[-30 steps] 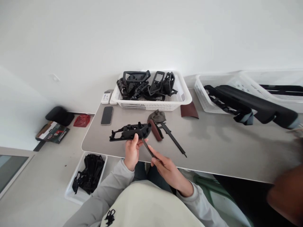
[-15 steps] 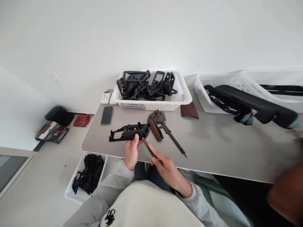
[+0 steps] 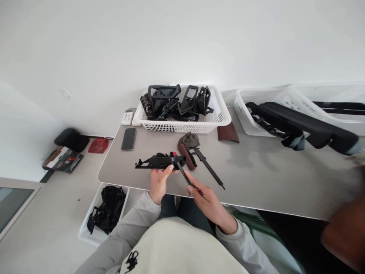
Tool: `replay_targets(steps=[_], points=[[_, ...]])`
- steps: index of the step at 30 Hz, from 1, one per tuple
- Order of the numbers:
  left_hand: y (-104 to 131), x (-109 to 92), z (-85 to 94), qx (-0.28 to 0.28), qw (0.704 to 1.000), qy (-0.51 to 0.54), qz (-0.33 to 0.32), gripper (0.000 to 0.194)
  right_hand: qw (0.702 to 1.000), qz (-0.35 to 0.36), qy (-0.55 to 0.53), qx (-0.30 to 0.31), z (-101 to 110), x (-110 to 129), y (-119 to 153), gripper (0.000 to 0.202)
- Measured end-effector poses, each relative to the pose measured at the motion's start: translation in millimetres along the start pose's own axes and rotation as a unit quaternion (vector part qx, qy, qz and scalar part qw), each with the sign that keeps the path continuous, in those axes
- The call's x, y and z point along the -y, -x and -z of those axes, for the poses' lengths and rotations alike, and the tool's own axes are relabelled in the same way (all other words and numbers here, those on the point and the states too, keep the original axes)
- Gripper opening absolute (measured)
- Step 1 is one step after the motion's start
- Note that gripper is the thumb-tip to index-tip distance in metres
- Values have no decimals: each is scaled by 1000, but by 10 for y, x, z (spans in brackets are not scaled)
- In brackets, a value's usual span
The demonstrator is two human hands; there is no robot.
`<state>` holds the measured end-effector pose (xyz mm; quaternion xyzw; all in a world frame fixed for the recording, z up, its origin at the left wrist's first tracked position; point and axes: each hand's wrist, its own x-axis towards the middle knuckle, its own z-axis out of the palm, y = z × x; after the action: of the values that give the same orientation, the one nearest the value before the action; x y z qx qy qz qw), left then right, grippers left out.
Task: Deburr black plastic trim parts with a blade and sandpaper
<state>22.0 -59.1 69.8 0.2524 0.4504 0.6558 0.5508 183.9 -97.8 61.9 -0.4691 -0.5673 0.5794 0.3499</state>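
My left hand (image 3: 159, 183) is closed on a black plastic trim frame (image 3: 159, 162), thumb on its near side, and holds it above the table's front edge. A small red patch shows on top of the frame. My right hand (image 3: 205, 199) grips a thin, flat, dark file-like tool (image 3: 184, 174). Its tip touches or lies very close to the frame's right end; which of the two I cannot tell. Behind that end lie a folded dark red sanding sheet (image 3: 190, 161), a crumpled grey-brown cloth (image 3: 190, 140) and a black caliper (image 3: 209, 167).
A white basket (image 3: 182, 128) of black frames stands at the back, with a phone (image 3: 128, 139) to its left and a dark red sheet (image 3: 228, 133) to its right. Long black trims (image 3: 308, 120) overhang another basket. A white bin (image 3: 85, 232) is lower left. Someone's blurred head is at right.
The trim frame has shifted slightly right and tilted, showing more of its side and the red patch. My right hand and the tool have moved a little right.
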Motion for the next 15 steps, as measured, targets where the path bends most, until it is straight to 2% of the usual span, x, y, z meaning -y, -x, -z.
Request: replay_targets(steps=[4,8,11,15], points=[[-23,-11,0,0,1000,-2,-6,32,999,-12,-39,-10,18,-8,-7,60],[-39,-20,12,-10,1000,23,0,40,990,-3,-124,-73,3,-33,-78,69],[-23,-13,18,0,998,46,31,43,977,18,-169,-127,-20,-24,-148,74],[27,-3,-7,31,995,59,76,42,973,8,-191,-131,-92,9,-196,77]])
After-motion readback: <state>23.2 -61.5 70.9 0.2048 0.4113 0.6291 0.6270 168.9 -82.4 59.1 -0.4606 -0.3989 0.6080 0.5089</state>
